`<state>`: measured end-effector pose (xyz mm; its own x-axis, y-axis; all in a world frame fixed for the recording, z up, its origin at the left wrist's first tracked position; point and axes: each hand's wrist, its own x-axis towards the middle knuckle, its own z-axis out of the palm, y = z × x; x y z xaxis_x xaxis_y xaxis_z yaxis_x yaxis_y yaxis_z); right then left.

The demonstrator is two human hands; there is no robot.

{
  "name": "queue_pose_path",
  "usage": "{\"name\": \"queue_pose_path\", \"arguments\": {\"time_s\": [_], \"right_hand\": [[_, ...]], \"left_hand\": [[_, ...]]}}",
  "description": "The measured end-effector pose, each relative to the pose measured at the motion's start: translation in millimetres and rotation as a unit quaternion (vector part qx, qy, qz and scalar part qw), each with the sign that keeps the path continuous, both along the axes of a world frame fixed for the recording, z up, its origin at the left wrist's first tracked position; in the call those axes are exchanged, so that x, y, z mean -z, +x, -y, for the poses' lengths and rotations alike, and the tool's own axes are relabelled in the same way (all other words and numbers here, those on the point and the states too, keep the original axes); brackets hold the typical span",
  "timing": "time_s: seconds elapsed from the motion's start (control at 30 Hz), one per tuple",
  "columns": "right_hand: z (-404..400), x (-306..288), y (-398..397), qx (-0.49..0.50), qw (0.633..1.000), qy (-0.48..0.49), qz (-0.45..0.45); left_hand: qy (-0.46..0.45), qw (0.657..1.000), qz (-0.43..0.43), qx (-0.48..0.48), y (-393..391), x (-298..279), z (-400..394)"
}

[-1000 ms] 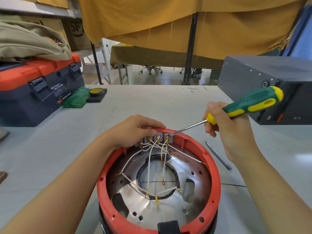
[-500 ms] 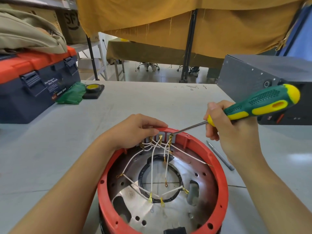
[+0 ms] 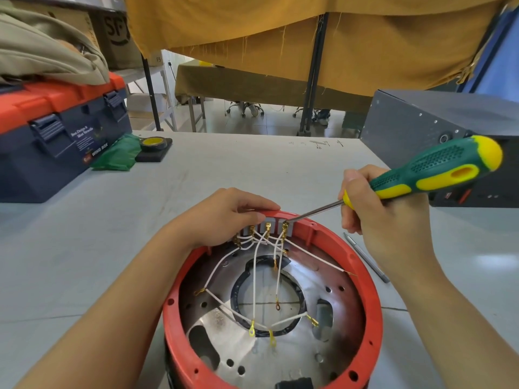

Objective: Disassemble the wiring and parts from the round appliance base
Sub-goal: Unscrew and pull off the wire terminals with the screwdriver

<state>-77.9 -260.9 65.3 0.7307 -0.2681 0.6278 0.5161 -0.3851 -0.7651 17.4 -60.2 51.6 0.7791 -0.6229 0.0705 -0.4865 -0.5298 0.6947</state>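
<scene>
the grey table carried everything, its top flat, matte and faintly scuffed. a dark blue toolbox with an orange lid stood at its far left corner and a grey metal box at the far right, both well apart from the work, likely parked out of the way. nearest the person sat the round appliance base, a red plastic ring around a shiny perforated metal plate with a large middle hole. the left hand gripped the far rim, fingers curled over the edge beside the terminal block, probably to steady the base against the tool's push. the right hand held a screwdriver low on its handle, fingers wrapped near the shaft for control; the handle looked rubbery, green and yellow with a dimpled grip, and the thin steel tip met the rightmost terminal. thin white wires with small brass ring ends fanned from the block across the plate, some ends already lying loose. a slim grey pen-like rod lay just right of the base.
</scene>
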Motion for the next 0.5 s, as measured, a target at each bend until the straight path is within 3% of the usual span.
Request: {"name": "queue_pose_path", "arguments": {"time_s": [0.5], "right_hand": [[-3.4,-3.3,5.1,0.023,0.999,0.022,-0.008]], "left_hand": [[0.004,1.0,0.009,-0.003,-0.8,-0.2,1.2]]}}
